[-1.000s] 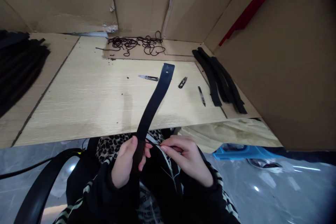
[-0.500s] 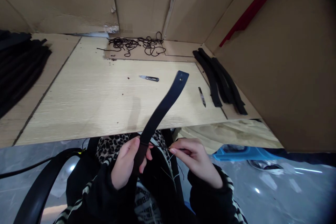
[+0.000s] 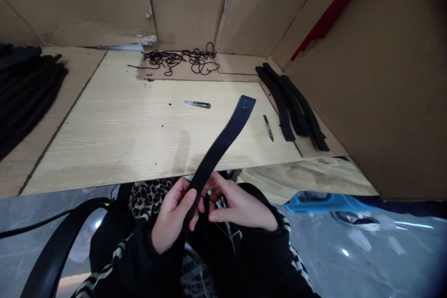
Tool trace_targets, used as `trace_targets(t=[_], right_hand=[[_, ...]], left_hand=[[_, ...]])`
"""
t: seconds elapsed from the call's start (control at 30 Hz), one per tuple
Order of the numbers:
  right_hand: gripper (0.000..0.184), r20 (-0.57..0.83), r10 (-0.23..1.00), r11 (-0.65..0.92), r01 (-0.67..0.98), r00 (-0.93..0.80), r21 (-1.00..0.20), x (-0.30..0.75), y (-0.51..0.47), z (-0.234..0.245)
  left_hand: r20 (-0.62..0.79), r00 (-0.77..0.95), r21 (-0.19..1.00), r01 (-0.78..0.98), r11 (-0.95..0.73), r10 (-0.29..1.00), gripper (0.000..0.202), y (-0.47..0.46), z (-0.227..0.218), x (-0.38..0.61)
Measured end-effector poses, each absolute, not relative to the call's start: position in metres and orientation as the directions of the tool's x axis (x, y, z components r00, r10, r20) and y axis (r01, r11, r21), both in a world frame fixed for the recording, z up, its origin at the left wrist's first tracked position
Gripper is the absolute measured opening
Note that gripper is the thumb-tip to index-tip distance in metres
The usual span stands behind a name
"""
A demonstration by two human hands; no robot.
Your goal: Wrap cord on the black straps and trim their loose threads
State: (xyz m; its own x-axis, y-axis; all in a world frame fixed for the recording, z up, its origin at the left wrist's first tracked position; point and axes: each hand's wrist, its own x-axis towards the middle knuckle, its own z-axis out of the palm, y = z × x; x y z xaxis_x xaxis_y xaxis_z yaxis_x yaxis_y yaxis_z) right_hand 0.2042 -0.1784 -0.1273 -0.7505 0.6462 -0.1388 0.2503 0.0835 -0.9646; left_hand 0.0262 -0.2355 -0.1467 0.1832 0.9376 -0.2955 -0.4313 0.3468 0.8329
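A long black strap [image 3: 223,142] rises from my lap and leans to the right over the wooden table [image 3: 115,135], its free end with a small hole near the top. My left hand [image 3: 172,216] is closed round the strap's lower part, thumb on its front. My right hand [image 3: 237,205] is pressed against the strap just beside the left one, fingers pinched together on the strap or a thin thread that I cannot make out. Both hands hover over my lap below the table's front edge.
On the table lie a thread snipper [image 3: 198,104], a small dark tool [image 3: 268,128], a tangle of dark cord [image 3: 181,59] at the back, a bundle of black straps [image 3: 293,104] at the right and a pile of black pieces [image 3: 24,95] at the left. Cardboard walls enclose the table.
My right hand has moved left from a spot apart from the strap to right against it. The strap's free end has swung further right and now hides a second snipper seen earlier.
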Motion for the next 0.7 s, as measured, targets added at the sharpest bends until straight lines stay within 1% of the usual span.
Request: trace_targets(t=[0.2, 0.23, 0.3, 0.37, 0.47, 0.57, 0.63, 0.7], right_hand=[[0.068, -0.113, 0.784, -0.112, 0.041, -0.610, -0.993, 0.176, -0.184, -0.128], [0.059, -0.114, 0.803, -0.124, 0.023, -0.585, -0.992, 0.172, -0.185, -0.129], [0.039, -0.124, 0.836, -0.119, 0.043, -0.534, -0.992, 0.169, -0.186, -0.130], [0.034, -0.136, 0.853, -0.115, 0.072, -0.504, -0.991, 0.168, -0.187, -0.132], [0.034, -0.141, 0.882, -0.138, 0.039, -0.450, -0.990, 0.171, -0.188, -0.134], [0.029, -0.108, 0.961, -0.115, -0.013, -0.253, -0.993, 0.178, -0.187, -0.130], [0.027, -0.083, 0.993, -0.089, -0.063, -0.082, -0.994, 0.183, -0.185, -0.124], [0.026, -0.053, 0.998, -0.048, -0.108, 0.046, -0.993, 0.188, -0.182, -0.116]], left_hand=[[-0.308, 0.187, 0.835, -0.418, 0.359, 0.933, 0.032, -0.235, -0.145, 0.032], [-0.315, 0.185, 0.833, -0.417, 0.364, 0.931, 0.032, -0.236, -0.144, 0.033], [-0.339, 0.175, 0.823, -0.421, 0.381, 0.924, 0.033, -0.236, -0.143, 0.033], [-0.364, 0.178, 0.808, -0.427, 0.405, 0.914, 0.045, -0.236, -0.144, 0.031], [-0.411, 0.249, 0.775, -0.411, 0.480, 0.877, 0.059, -0.236, -0.149, 0.022], [-0.454, 0.375, 0.742, -0.343, 0.576, 0.808, 0.063, -0.237, -0.154, 0.012], [-0.429, 0.447, 0.748, -0.313, 0.586, 0.785, 0.060, -0.238, -0.152, 0.008], [-0.384, 0.495, 0.758, -0.313, 0.572, 0.780, 0.052, -0.240, -0.144, 0.006]])
